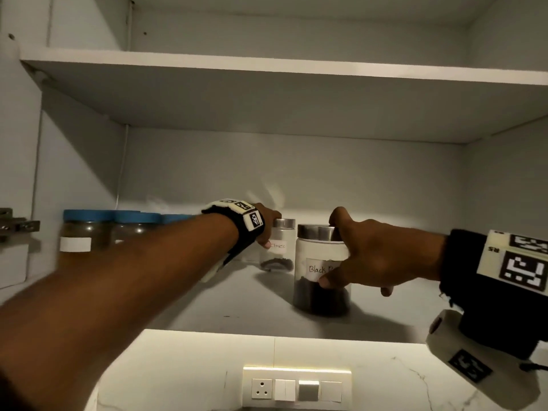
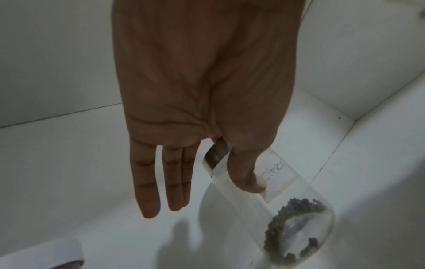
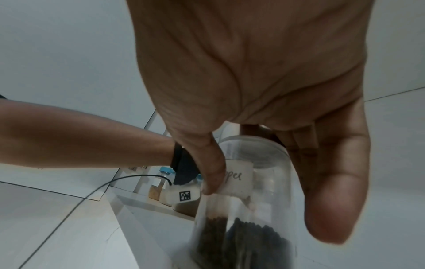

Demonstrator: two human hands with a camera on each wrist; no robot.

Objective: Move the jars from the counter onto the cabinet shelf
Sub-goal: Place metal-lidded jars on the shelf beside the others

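Two glass jars with metal lids stand on the lower cabinet shelf (image 1: 231,310). The smaller jar, labelled "Cloves" (image 1: 278,253) (image 2: 287,209), stands further back with a little dark spice at its bottom. My left hand (image 1: 268,232) (image 2: 234,163) pinches it near the lid, thumb in front and forefinger behind, while the other fingers stay straight. The larger jar, labelled "Black Pepper" (image 1: 314,292) (image 3: 253,209), stands nearer the shelf's front edge. My right hand (image 1: 350,253) (image 3: 264,91) grips it from the right, thumb on the label and fingers round the back.
Several blue-lidded jars (image 1: 87,229) (image 3: 164,182) line the shelf's left side behind my left forearm. An upper shelf (image 1: 267,69) hangs overhead. A door hinge (image 1: 14,226) juts out at the left edge. A switch panel (image 1: 296,387) sits on the wall below the cabinet.
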